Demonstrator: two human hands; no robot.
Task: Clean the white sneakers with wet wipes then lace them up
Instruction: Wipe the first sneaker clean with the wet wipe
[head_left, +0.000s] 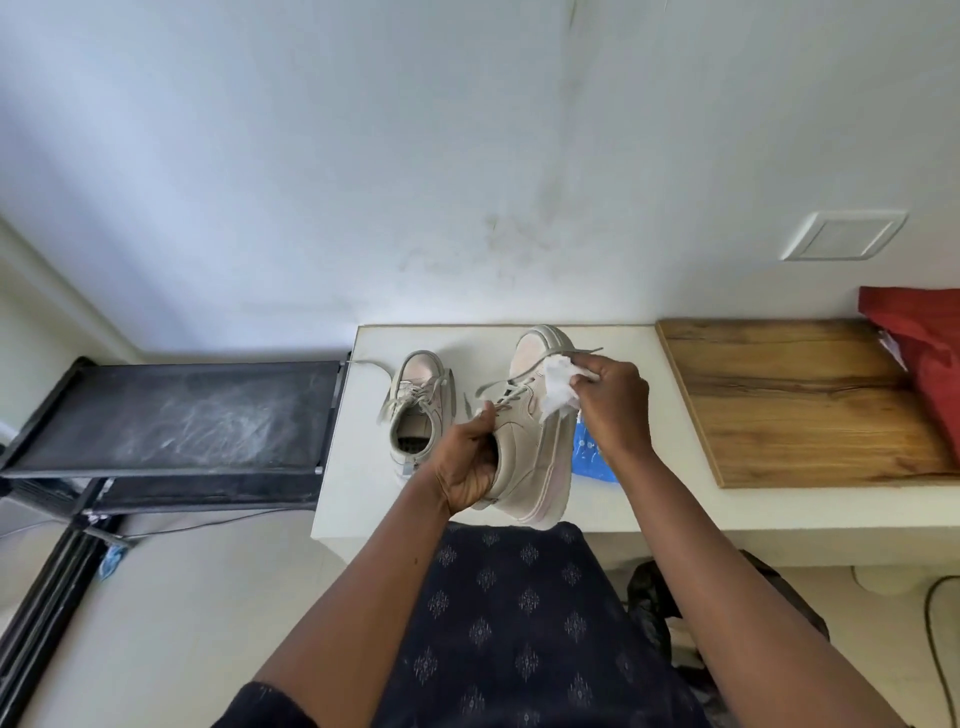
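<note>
My left hand grips the heel and collar of a white sneaker, which is lifted and tilted on its side above the white table, toe pointing away. My right hand pinches a crumpled white wet wipe and presses it against the sneaker's upper side near the laces. The second white sneaker stands upright on the table to the left, its loose lace trailing left. A blue wet wipes pack lies on the table, partly hidden behind the held sneaker and my right wrist.
A wooden board lies on the table's right part, with a red cloth at its far right. A black rack stands left of the table. The wall runs close behind. Dark objects and a cable lie on the floor at lower right.
</note>
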